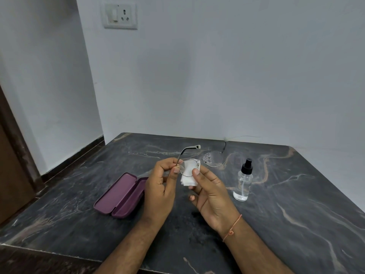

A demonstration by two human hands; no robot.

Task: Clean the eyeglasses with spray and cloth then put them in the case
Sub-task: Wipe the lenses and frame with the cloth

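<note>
Thin metal-rimmed eyeglasses (212,160) are held above the dark marble table (276,224), temples unfolded. My left hand (161,190) pinches the frame at the left hinge. My right hand (209,196) pinches a folded white cloth (187,178) around the left lens, thumb in front. The right lens carries droplets. A clear spray bottle (243,181) with a black nozzle stands upright to the right of my hands. The purple glasses case (120,195) lies open on the table to the left, with nothing in it.
The table sits in a corner, white walls behind and to the left. A wall socket (120,15) is high on the back wall. A dark wooden door (11,165) stands at far left. The table's near edge runs along the bottom left.
</note>
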